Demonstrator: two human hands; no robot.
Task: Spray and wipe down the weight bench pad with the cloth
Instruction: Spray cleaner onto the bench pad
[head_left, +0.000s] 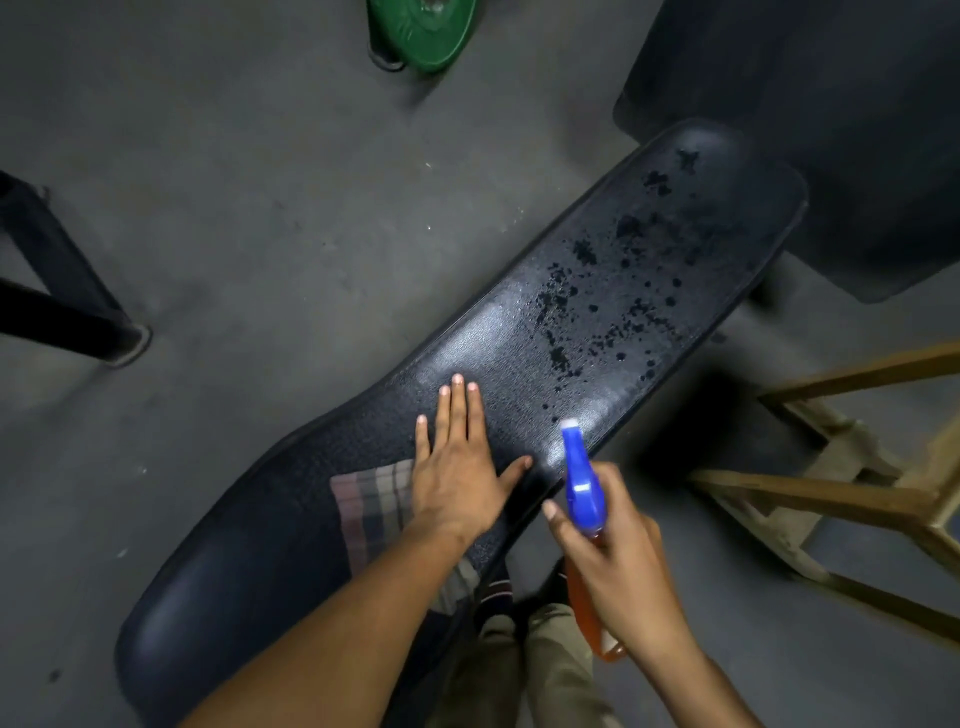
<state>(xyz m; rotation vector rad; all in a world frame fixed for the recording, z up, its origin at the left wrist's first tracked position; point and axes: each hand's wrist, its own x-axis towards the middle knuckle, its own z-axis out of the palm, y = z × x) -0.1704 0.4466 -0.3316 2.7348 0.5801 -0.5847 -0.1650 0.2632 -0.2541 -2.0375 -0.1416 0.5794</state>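
Black vinyl covers the pad (524, 332), whose long axis runs from 7 o'clock near the person to 1 o'clock far away. Dark wet spots speckle its far half. The left hand (457, 467) lies flat on the pad, fingers straight and pointing toward 12 o'clock, thumb spread wide; its heel rests at the edge of the plaid cloth (371, 506), which lies on the pad's middle, partly under the forearm. The right hand (618, 556) grips a spray bottle (582, 483) (blue head, orange body), nozzle aimed toward 12 o'clock over the pad's right edge. No readable label shows on it. A green plate (421, 31) sits at 12 o'clock, a wooden stool (857, 483) at 3 o'clock.
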